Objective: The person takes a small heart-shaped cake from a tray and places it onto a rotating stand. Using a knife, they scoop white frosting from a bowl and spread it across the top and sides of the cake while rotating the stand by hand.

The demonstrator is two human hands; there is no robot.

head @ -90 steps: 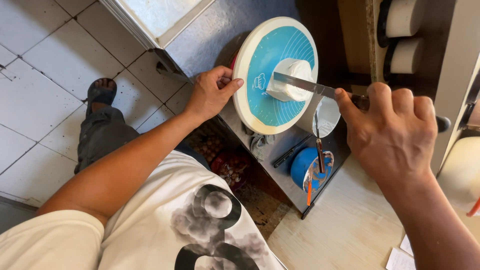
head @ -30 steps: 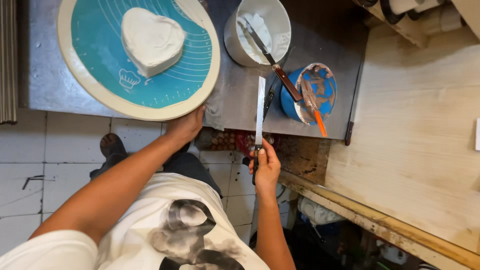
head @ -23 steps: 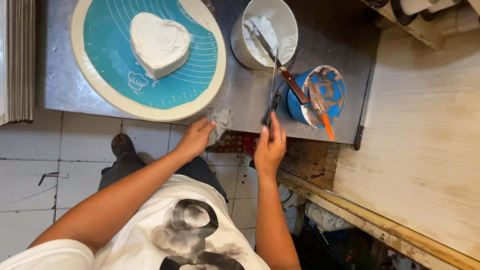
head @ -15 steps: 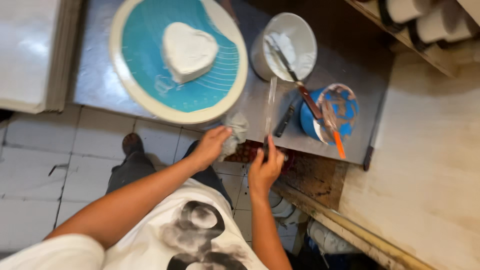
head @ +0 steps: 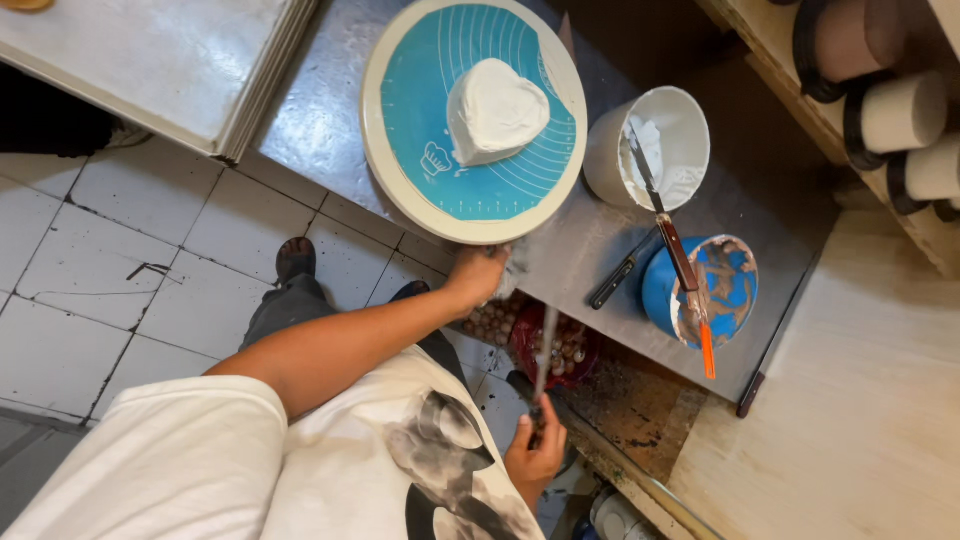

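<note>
Close against the person's white printed shirt, the right hand [head: 535,458] is wrapped around the dark handle of a long flat metal spatula [head: 545,350], whose blade rises toward the edge of the grey steel bench [head: 330,130]. Just above it, the left hand [head: 478,280] pinches a crumpled pale cloth [head: 512,275] at the bench edge, right at the blade's upper end; whether cloth and blade touch is blurred. Below the bench edge sits a red bowl of small round nuts [head: 545,340], over the cracked white tiled floor [head: 120,260].

Farther on, touching the left hand's knuckles, a round cream turntable with a teal mat [head: 430,180] carries a heart-shaped cake coated in white icing [head: 495,110]. To its right stand a white bucket of icing [head: 650,145] with a knife in it and a blue tub [head: 700,290] with a brown-handled tool across its rim; a black-handled knife [head: 620,285] lies between them. White rolls [head: 900,110] rest on the wooden shelf beyond.

The risk appears to be the blade slipping through the cloth and catching fingers, or the left forearm nudging the turntable, which overhangs the bench edge.
</note>
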